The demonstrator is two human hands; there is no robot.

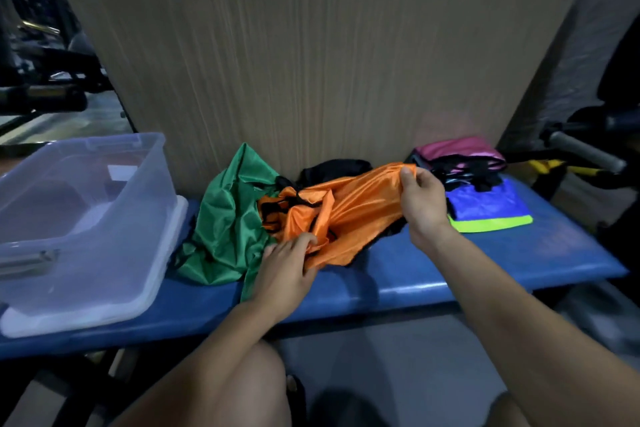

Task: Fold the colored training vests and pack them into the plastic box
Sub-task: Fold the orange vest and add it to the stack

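Right now the orange vest (349,208) lies bunched on the blue surface (450,274) between both hands, its long axis slanting from the left hand (289,263) at the near lower end up to the right hand (420,198) at the far upper end. Each hand's grip is closed on the cloth: the right pinches the top edge between thumb and fingers, the left curls round the lower folds beside the green vest (228,218). Judging from this, spreading it flat means drawing the hands apart along that slant, and the clear plastic box (156,184) stands well off on the left hand's side, with folded vests (485,204) stacked just beyond the right.
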